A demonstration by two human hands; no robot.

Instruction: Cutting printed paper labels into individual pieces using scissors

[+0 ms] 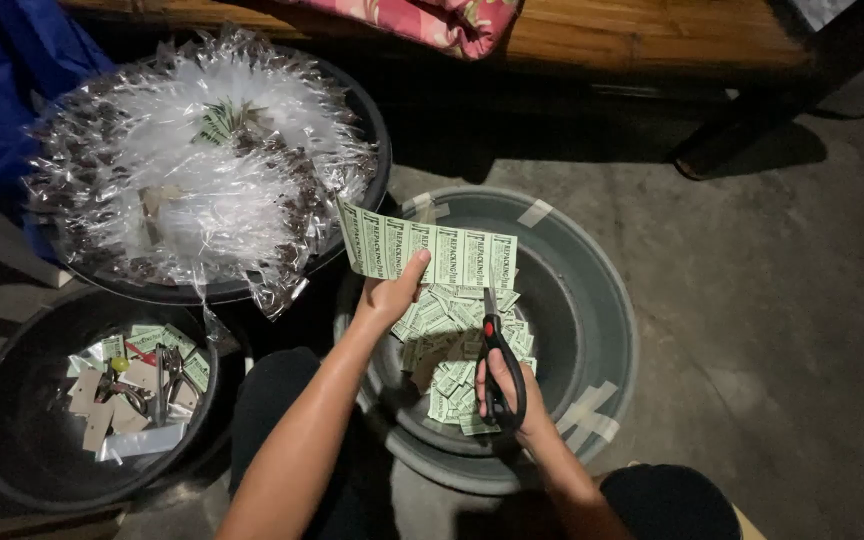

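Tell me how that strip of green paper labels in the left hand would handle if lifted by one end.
The green strip looks thin and light: the left hand pinches it at its lower edge alone. It already bows along its length, so it would probably droop. It likely tears easily, since the scissors in the right hand cut it.

Dim overall, lit from above the centre, glare on the clear plastic bags [202, 160], corners falling into dark shadow.
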